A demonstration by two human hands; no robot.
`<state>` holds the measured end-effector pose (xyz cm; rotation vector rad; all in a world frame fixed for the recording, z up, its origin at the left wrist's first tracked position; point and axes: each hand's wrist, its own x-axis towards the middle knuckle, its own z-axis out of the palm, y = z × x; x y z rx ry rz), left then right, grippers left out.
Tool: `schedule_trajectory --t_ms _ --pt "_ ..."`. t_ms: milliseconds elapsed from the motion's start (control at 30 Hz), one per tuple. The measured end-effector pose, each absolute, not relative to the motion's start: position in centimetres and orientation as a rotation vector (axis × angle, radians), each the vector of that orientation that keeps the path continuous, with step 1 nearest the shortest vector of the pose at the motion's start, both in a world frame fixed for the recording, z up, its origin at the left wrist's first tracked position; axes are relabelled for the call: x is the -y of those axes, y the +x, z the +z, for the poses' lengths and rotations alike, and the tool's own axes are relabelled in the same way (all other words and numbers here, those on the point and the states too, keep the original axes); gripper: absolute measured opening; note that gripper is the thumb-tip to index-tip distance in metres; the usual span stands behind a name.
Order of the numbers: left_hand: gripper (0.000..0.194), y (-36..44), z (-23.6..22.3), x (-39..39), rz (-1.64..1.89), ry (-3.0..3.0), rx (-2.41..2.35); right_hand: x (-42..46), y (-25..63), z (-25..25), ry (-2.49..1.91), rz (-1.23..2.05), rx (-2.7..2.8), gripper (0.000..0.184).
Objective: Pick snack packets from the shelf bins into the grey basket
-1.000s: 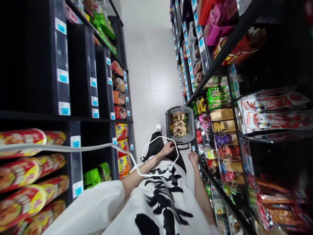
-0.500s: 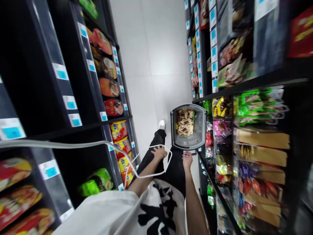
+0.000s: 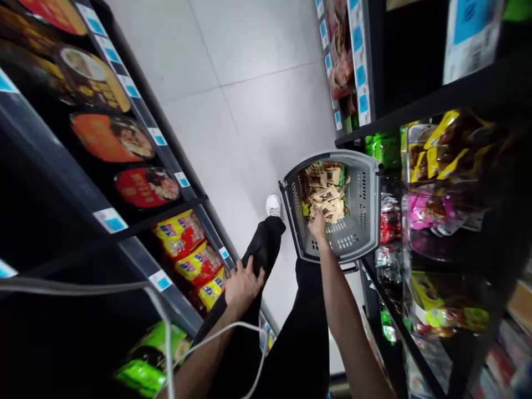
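Nearest: white cord [image 3: 167, 338], looped loose in front of the left forearm. Next, left hand [image 3: 243, 287], grip wide, fingers spread over a knee in black trousers [image 3: 266, 244]. Lower, right hand [image 3: 318, 227], reaching inside a grey basket [image 3: 371, 235] with its mouth facing up. Fingertips right at beige packets [image 3: 326, 194] — grip narrow, bunched; no way to tell if pinching one. Packets heaped toward the picture-left half of the basket, scraps of green and yellow wrapping at the edges; slotted wall showing to the right. Lying at mixed angles; just beyond the fingers, one with its long axis slanting up to the right. Beside the basket, a white shoe [image 3: 273, 205] on pale floor tiles [image 3: 266, 122]. Flanking — left, red-and-yellow packs [image 3: 199, 263] on dark shelving; right, pink bags [image 3: 426, 210].
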<state>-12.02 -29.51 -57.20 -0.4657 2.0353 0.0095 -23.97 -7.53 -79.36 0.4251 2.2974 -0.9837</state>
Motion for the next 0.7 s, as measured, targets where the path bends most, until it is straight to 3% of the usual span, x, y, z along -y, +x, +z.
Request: schedule_trajectory --t_ms 200,400,600,700 --pt "0.053 -14.1 -57.1 29.9 -0.002 -0.487 -2.065 8.6 -24.4 -85.6 0.331 -0.690 -2.167 0.071" --pt "0.050 -14.1 -57.6 29.9 -0.038 -0.432 -2.077 10.0 -22.4 -90.0 0.503 -0.804 -2.121 0.059" --pt "0.052 -13.5 -57.8 29.7 -0.051 -0.440 -2.056 8.0 -22.0 -89.8 0.746 -1.013 -2.202 0.035" --pt "0.052 -13.1 -57.9 29.3 -0.063 -0.409 -2.082 5.7 -22.0 -88.4 0.852 -1.103 -2.257 0.039"
